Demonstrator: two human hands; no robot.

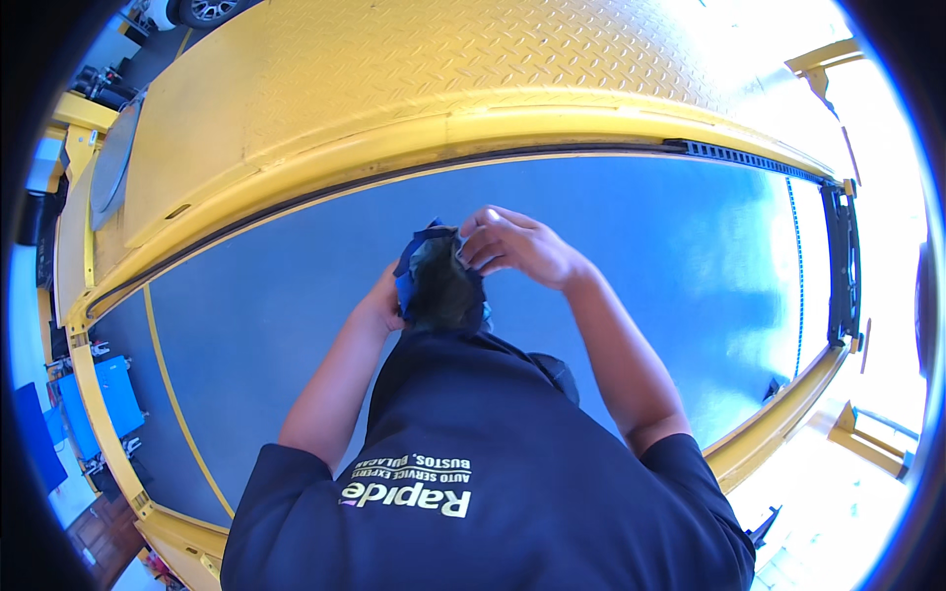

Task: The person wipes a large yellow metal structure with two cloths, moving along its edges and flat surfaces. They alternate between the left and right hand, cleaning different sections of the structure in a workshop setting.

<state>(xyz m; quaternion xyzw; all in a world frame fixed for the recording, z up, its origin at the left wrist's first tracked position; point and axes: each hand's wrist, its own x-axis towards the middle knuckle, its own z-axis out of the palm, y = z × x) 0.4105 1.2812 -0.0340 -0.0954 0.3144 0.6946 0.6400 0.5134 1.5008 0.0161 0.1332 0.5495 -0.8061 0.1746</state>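
Note:
In front of my chest is a crumpled, dark blue and black bag-like piece of cloth (443, 281), its upper side gaping like an opening with a greyish inside. My left hand (386, 298) is wrapped round its left side, with most of the fingers hidden behind it. On the upper right edge, my right hand (512, 241) has its fingers curled, the tips touching the rim. Whether anything lies inside the cloth is too dark to tell.
A yellow vehicle lift frame surrounds me, with a wide treadplate ramp (443, 59) ahead and a yellow beam (778, 419) at the right. The floor (276, 286) is blue-grey with a yellow line. Blue cabinets (113, 394) stand at the left; a car wheel (212, 10) shows far left.

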